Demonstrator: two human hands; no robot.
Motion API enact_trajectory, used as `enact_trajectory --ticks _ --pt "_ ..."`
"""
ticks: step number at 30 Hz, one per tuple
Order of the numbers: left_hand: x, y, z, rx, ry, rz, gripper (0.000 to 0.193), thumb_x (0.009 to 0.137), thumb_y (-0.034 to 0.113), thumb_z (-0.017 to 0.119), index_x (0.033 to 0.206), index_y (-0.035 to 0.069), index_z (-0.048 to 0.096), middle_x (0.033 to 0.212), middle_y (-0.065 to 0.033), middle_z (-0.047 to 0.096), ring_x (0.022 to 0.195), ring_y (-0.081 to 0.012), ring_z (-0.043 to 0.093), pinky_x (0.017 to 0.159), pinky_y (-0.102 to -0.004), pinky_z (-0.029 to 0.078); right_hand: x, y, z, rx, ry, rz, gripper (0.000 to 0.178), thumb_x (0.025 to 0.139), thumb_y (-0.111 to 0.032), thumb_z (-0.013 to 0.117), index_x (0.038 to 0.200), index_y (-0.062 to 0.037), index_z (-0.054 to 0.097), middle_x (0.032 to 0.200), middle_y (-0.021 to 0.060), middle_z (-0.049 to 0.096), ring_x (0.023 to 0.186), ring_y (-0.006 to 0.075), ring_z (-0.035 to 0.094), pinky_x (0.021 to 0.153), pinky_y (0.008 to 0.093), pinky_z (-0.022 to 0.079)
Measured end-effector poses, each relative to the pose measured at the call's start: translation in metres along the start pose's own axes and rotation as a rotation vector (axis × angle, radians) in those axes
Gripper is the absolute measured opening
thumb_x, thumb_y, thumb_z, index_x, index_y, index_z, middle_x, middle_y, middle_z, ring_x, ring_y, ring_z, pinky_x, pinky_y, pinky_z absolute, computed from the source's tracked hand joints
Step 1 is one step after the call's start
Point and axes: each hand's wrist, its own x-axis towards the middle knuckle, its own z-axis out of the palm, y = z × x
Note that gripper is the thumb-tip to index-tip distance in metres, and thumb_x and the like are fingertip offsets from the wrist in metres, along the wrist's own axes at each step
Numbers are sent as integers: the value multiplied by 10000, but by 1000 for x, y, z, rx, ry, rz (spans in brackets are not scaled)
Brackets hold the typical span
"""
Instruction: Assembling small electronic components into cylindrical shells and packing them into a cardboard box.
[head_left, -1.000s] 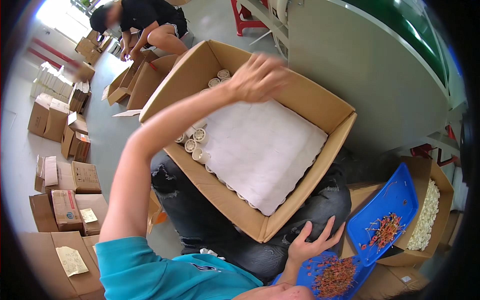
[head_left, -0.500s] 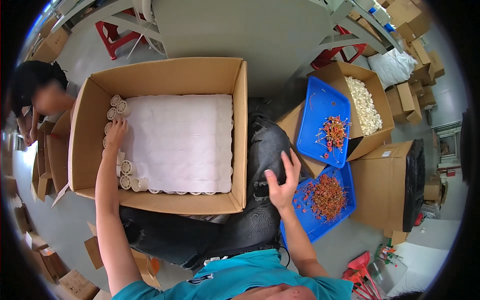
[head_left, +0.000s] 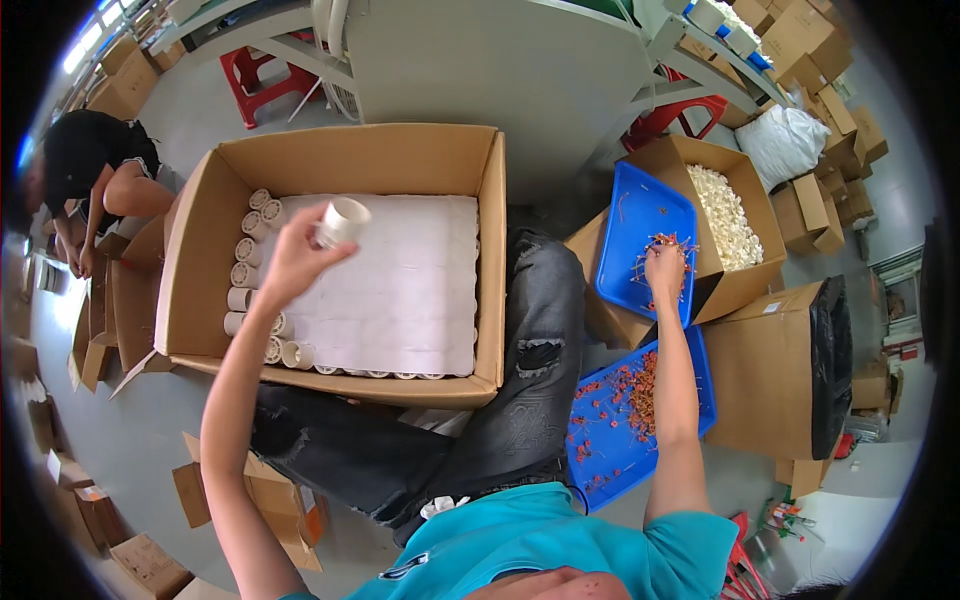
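Holding, left grip (head_left: 300,255): fingers closed around one white cup (head_left: 343,222), slightly blurred.
White cup: over the white sheet (head_left: 390,290) inside the big cardboard box (head_left: 360,160), tilted, well apart from the right grip.
Loose cups (head_left: 248,252): white, lined up along the box's left side, with a few clustered in its near left corner; more cup rims peep out along the sheet's near edge.
Right grip (head_left: 664,270): fingers bunched down in the red stems (head_left: 688,250); I cannot tell whether they pinch any.
Upper blue tray (head_left: 625,225): carries the red stems, just beside an open box (head_left: 650,157) filled with white pieces (head_left: 725,215).
Lower blue tray (head_left: 600,410): nearer the person's body, holding a bigger heap (head_left: 640,390) of red and orange stems, partly behind the right forearm.
Jeans (head_left: 545,300): one knee between the big cardboard box and the trays.
Co-worker (head_left: 90,165): far left, bent low, hands near open cartons (head_left: 140,300).
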Motion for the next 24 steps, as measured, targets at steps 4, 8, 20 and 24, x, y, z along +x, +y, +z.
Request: enact_trajectory --ticks 4,8,20,24 --pt "-58 46 51 -352 -131 -117 601 812 98 795 1336 -42 536 1223 -113 622 1156 -159 575 968 -316 500 7 -33 6 -127 -31 131 233 851 -219 698 981 -34 750 982 229 730 956 416 703 850 513 553" --pt "-95 43 99 -1025 -176 -188 609 808 114 710 1358 -20 486 1198 -153 625 1115 -241 605 1024 -370 465 17 -11 14 -176 -30 110 283 859 -275 717 1003 -32 735 1027 242 720 995 421 693 863 520 553" --pt "-188 15 137 -985 -106 -148 511 757 179 822 1185 23 592 963 -97 689 908 -193 658 839 -334 518 -106 -44 -124 1498 37 90 259 968 -30 618 1204 76 635 1014 117 678 828 148 637 725 277 531" --pt "-194 46 150 -574 -134 149 477 681 212 885 1055 31 651 1279 -178 599 1181 -242 592 983 -391 467 -186 -100 -132 1930 -556 127 262 961 -16 604 1203 78 631 1085 204 684 864 226 668 752 333 561"
